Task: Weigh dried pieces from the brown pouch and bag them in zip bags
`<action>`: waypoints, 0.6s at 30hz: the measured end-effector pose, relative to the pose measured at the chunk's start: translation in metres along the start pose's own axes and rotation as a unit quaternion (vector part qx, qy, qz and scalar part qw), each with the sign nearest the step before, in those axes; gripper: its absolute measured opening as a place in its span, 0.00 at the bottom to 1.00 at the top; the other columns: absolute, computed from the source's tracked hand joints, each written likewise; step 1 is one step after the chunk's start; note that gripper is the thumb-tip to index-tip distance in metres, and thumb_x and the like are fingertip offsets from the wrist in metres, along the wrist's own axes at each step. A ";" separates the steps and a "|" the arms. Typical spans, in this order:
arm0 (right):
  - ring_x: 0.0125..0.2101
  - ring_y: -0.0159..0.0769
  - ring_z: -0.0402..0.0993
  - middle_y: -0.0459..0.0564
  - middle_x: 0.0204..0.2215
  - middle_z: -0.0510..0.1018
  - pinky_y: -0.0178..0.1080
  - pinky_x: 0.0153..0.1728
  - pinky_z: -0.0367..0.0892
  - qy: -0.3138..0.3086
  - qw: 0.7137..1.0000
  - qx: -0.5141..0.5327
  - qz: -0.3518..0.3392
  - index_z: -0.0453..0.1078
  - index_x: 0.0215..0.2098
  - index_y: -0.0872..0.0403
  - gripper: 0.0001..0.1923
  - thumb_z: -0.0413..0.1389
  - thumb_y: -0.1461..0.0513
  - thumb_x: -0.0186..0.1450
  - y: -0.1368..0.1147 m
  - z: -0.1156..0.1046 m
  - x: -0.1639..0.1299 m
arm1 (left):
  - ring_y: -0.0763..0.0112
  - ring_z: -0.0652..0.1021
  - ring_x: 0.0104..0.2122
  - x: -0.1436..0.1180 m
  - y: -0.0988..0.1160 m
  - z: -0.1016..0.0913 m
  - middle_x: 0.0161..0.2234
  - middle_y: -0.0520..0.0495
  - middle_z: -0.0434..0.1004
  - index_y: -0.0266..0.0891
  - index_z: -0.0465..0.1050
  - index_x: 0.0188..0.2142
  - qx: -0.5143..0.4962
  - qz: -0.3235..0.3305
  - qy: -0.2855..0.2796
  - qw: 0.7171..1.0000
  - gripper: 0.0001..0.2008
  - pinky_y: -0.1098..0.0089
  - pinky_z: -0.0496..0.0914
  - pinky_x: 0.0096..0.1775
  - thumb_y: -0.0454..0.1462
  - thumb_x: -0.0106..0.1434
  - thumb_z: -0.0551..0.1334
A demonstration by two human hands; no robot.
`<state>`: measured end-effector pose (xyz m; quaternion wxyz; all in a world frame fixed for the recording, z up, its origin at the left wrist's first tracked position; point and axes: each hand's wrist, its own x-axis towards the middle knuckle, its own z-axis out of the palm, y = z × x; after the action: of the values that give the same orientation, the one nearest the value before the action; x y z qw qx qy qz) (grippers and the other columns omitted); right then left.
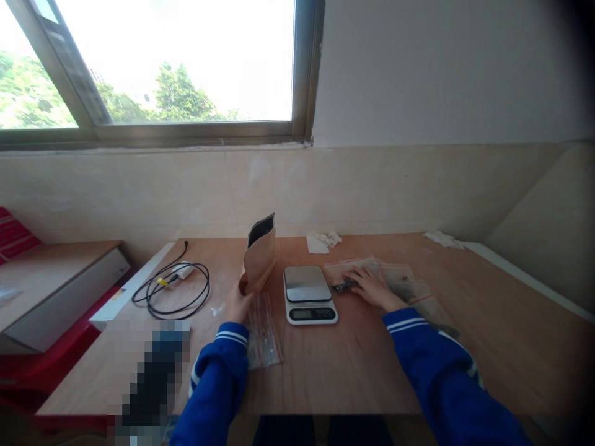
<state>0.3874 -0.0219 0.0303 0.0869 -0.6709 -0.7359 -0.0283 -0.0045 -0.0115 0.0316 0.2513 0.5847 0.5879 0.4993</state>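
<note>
One wooden table below a window.

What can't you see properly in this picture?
- Head view: the scale display is too small to read.
- What lies under the right hand on the clear bags is dark and too small to name.
- Inside of the brown pouch, touched by the left hand: hidden by its walls.
- Bottom-left patch: blurred out.

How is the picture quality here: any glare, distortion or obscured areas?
Head view: the window is blown out white; wide-angle bending curves the table edges; corners darken at right; a pixelated block masks the lower left; the scale display is too small to read.
</note>
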 end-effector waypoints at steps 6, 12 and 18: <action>0.63 0.43 0.51 0.55 0.63 0.58 0.51 0.61 0.53 0.063 0.973 0.176 -0.133 0.54 0.63 0.51 0.26 0.47 0.60 0.67 -0.042 -0.067 -0.012 | 0.55 0.77 0.45 0.002 -0.015 -0.005 0.43 0.40 0.80 0.35 0.74 0.47 0.074 -0.007 0.007 0.997 0.19 0.59 0.70 0.49 0.38 0.57 0.60; 0.61 0.38 0.56 0.51 0.61 0.61 0.48 0.61 0.56 0.124 0.914 0.270 -0.274 0.54 0.63 0.47 0.23 0.43 0.61 0.70 -0.120 -0.134 -0.032 | 0.58 0.75 0.49 -0.004 -0.014 -0.008 0.46 0.49 0.79 0.42 0.74 0.50 0.081 0.011 -0.021 0.996 0.23 0.61 0.67 0.53 0.31 0.54 0.56; 0.58 0.40 0.61 0.53 0.57 0.66 0.48 0.59 0.61 0.123 0.906 0.259 -0.312 0.57 0.61 0.51 0.23 0.42 0.65 0.69 -0.152 -0.120 -0.040 | 0.60 0.74 0.51 -0.008 -0.007 -0.011 0.48 0.50 0.78 0.43 0.74 0.50 0.058 0.032 -0.038 0.997 0.23 0.63 0.67 0.53 0.32 0.55 0.55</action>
<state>0.2512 -0.0952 0.1527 0.3342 -0.3523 -0.8724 0.0556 -0.0153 -0.0211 0.0269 0.2225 0.6354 0.5871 0.4495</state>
